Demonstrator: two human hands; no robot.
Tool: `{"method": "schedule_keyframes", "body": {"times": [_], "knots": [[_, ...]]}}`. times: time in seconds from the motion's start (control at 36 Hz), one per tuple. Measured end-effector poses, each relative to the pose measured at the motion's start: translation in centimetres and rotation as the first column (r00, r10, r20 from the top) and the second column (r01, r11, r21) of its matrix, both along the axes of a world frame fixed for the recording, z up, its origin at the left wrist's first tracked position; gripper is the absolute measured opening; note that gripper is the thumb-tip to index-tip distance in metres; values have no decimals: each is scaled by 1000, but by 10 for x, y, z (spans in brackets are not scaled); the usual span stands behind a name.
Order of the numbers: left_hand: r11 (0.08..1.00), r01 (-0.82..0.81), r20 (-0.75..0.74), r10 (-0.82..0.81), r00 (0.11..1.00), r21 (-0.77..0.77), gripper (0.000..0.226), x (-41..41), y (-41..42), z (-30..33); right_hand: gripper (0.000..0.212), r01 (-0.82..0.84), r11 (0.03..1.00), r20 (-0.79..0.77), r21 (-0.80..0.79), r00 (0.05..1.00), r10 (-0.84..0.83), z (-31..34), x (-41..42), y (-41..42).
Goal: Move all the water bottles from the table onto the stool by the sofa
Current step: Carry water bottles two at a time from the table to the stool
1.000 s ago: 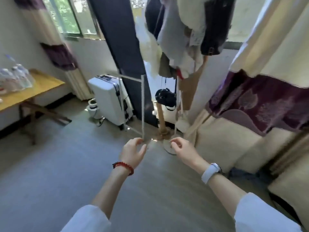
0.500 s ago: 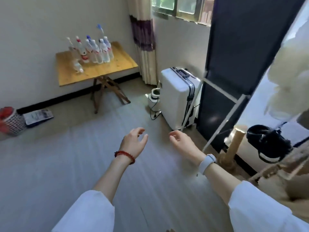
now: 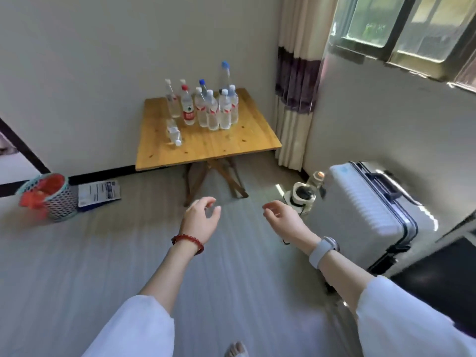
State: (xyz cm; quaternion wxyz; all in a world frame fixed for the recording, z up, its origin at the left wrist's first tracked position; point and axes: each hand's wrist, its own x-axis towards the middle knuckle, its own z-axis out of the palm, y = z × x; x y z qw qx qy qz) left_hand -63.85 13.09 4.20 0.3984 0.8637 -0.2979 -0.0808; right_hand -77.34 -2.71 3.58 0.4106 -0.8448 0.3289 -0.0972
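Note:
Several clear water bottles (image 3: 213, 109) stand in a cluster on the wooden folding table (image 3: 231, 145) against the far wall. One small bottle (image 3: 174, 132) lies on its side near the table's left front. My left hand (image 3: 202, 217) and my right hand (image 3: 283, 219) hover empty in front of me, fingers loosely curled, well short of the table. The stool and the sofa are out of view.
A white suitcase (image 3: 371, 215) stands at the right under the window. Beside it, a small white appliance (image 3: 301, 198) sits on the floor. A mesh bin (image 3: 55, 199) with red contents and a leaflet (image 3: 99, 193) lie at the left wall. Curtains (image 3: 296, 81) hang behind the table.
My view has swung left from the coat rack and curtain to face the table, which is now nearer and centred. Both hands stay empty in front of me.

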Motion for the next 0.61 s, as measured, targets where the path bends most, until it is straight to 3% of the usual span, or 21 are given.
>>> {"method": "schedule_keyframes", "body": {"times": [0.22,0.5,0.61], "knots": [[998,-20,-32,18,999,-59,24,153,-103,9,24,18,1000,68,7,997,-19,17,155,-98],[995,-80,-64,77,995,-55,40,348,-259,-47,30,98,989,153,110,982,-114,-36,362,-255],[987,-158,-128,152,980,-39,49,425,-321,-65,43,100,988,146,121,982,-117,-55,449,-317]]}}
